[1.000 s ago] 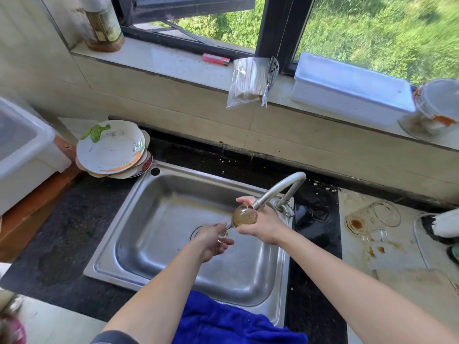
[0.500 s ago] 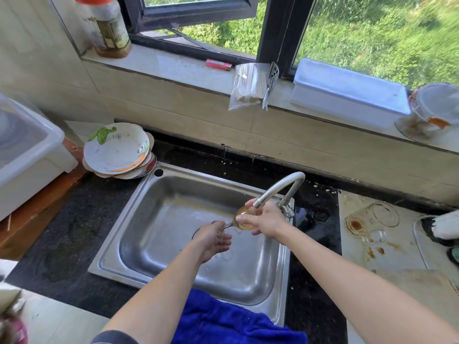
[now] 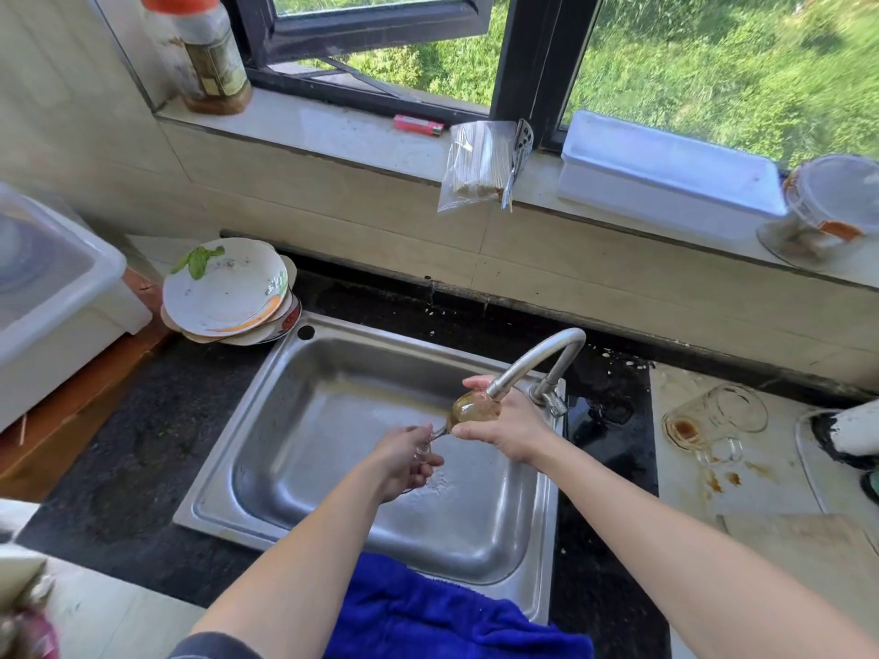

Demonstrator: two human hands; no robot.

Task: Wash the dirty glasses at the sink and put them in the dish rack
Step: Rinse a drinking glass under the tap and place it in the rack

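A stemmed glass [image 3: 473, 407] with brownish residue lies tilted under the spout of the curved tap [image 3: 537, 359], over the steel sink [image 3: 333, 397]. My right hand [image 3: 509, 428] wraps its fingers round the bowl of the glass. My left hand [image 3: 404, 461] grips the stem and foot lower down, to the left. Another dirty glass mug [image 3: 713, 418] lies on its side on the stained counter to the right of the sink.
A stack of dirty plates [image 3: 228, 290] sits at the sink's back left corner. A white plastic bin [image 3: 52, 302] stands far left. A blue towel [image 3: 442, 615] hangs over the sink's front edge. The windowsill holds a bottle [image 3: 204, 49], a lighter [image 3: 418, 126] and a white box [image 3: 666, 173].
Both hands have stayed at the tap with the glass; the bowl has turned a little in my right hand. The camera has tipped slightly upward.
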